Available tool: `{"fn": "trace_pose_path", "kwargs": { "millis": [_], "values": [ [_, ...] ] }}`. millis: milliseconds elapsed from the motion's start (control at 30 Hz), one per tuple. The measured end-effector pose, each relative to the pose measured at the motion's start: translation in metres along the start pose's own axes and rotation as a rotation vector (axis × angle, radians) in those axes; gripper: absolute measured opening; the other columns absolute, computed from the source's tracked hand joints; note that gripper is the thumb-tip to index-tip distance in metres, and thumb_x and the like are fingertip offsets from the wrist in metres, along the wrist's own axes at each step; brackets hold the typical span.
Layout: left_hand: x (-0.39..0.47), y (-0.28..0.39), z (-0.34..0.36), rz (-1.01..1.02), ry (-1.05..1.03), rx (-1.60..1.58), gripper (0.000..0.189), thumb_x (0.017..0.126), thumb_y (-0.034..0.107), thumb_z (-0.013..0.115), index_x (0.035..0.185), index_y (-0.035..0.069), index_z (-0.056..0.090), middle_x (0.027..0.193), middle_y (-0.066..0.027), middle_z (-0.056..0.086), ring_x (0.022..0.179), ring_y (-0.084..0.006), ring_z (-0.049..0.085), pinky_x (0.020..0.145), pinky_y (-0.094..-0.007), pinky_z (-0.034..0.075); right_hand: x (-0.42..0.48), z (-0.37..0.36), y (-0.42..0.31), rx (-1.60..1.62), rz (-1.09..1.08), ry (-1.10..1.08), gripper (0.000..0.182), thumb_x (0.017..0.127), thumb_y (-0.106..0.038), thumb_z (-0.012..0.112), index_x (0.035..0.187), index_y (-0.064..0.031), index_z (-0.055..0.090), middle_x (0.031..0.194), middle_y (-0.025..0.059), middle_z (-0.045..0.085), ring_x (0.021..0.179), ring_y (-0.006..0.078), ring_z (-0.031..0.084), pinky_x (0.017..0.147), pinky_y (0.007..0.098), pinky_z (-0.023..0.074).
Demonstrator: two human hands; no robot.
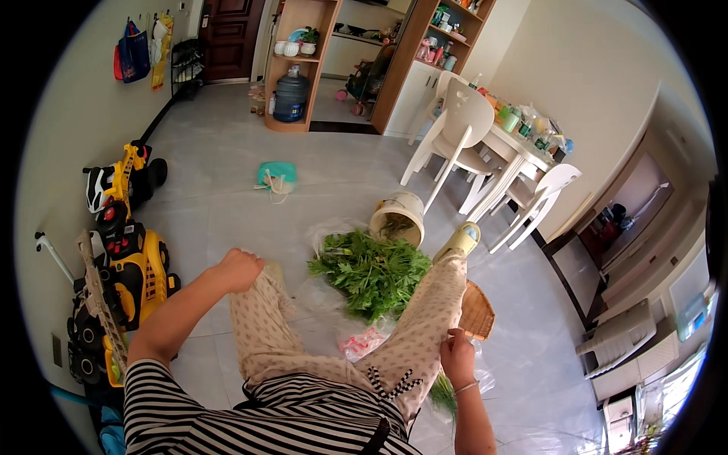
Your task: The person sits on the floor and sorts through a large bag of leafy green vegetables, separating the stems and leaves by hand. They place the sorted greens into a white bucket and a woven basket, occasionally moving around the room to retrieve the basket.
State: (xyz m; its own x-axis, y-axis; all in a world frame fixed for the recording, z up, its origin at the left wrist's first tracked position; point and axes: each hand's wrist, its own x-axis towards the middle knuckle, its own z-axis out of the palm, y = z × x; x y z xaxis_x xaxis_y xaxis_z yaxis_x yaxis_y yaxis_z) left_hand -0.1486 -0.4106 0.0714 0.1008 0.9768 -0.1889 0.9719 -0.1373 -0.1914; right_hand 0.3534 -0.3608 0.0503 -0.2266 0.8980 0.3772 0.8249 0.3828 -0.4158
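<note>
My left hand (242, 269) is closed in a fist on the knee of my patterned trousers (259, 324), gripping the cloth. At the outer side of my other leg, my right hand (458, 355) has its fingers curled on the trouser fabric; its fingertips are partly hidden. Between my legs a heap of leafy green vegetables (369, 273) lies on clear plastic on the floor. A white bucket (400, 213) lies on its side behind the heap, with some greens inside. A red-and-white plastic bag (362, 343) is nearer me. Beside my right leg is a woven bamboo basket (478, 313), partly hidden.
Thin green stalks (443, 392) lie by my right thigh. Ride-on toy vehicles (139, 273) line the left wall. A teal bag (277, 175) sits on the tiled floor ahead. White chairs (463, 125) surround a cluttered table (520, 142). A large water bottle (291, 96) stands in a shelf.
</note>
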Motion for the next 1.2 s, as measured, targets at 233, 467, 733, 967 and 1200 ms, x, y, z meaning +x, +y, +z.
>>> {"fn": "trace_pose_path", "kwargs": {
  "millis": [233,467,733,967,1200],
  "values": [
    [-0.010,-0.008,0.017,0.005,0.143,-0.080,0.024,0.064,0.006,0.061,0.087,0.001,0.056,0.084,-0.0133,0.061,0.084,-0.0279,0.060,0.072,-0.0379,0.046,-0.024,-0.043,-0.024,0.524,0.135,-0.526,0.017,0.078,-0.005,0.060,0.093,0.0010,0.062,0.067,0.0081,0.060,0.058,0.0132,0.054,0.058,0.0269,0.0460],
    [-0.008,-0.001,0.007,-0.012,0.127,-0.105,0.027,0.066,0.010,0.064,0.092,0.004,0.058,0.090,-0.0125,0.062,0.087,-0.0277,0.060,0.074,-0.0398,0.045,-0.028,-0.095,-0.083,0.270,0.012,-0.884,0.016,0.076,-0.004,0.061,0.092,-0.0019,0.063,0.074,0.0084,0.063,0.066,0.0134,0.059,0.061,0.0273,0.0471],
    [-0.003,0.006,0.021,-0.001,-0.014,-0.142,0.024,0.065,0.011,0.067,0.084,0.003,0.054,0.086,-0.0132,0.061,0.081,-0.0295,0.060,0.071,-0.0396,0.046,-0.032,-0.088,-0.054,0.249,-0.186,-1.059,0.008,0.077,-0.007,0.055,0.082,-0.0048,0.061,0.076,0.0124,0.062,0.075,0.0301,0.060,0.067,0.0360,0.0470],
    [0.016,0.044,0.014,0.347,-0.145,-0.275,0.021,0.062,0.003,0.060,0.081,0.000,0.052,0.075,-0.0156,0.058,0.071,-0.0335,0.058,0.065,-0.0415,0.046,-0.070,-0.100,0.002,0.287,0.116,-1.000,0.009,0.078,-0.008,0.058,0.084,-0.0037,0.062,0.078,0.0124,0.063,0.073,0.0284,0.060,0.067,0.0334,0.0476],
    [0.030,0.066,-0.038,0.473,-0.203,-0.402,0.008,0.076,0.009,0.055,0.079,0.003,0.050,0.070,-0.0126,0.055,0.069,-0.0326,0.056,0.058,-0.0406,0.043,0.015,-0.023,-0.031,0.438,0.021,-0.791,0.014,0.080,-0.010,0.058,0.090,-0.0010,0.062,0.078,0.0152,0.062,0.072,0.0300,0.060,0.067,0.0351,0.0474]
  ]
}}
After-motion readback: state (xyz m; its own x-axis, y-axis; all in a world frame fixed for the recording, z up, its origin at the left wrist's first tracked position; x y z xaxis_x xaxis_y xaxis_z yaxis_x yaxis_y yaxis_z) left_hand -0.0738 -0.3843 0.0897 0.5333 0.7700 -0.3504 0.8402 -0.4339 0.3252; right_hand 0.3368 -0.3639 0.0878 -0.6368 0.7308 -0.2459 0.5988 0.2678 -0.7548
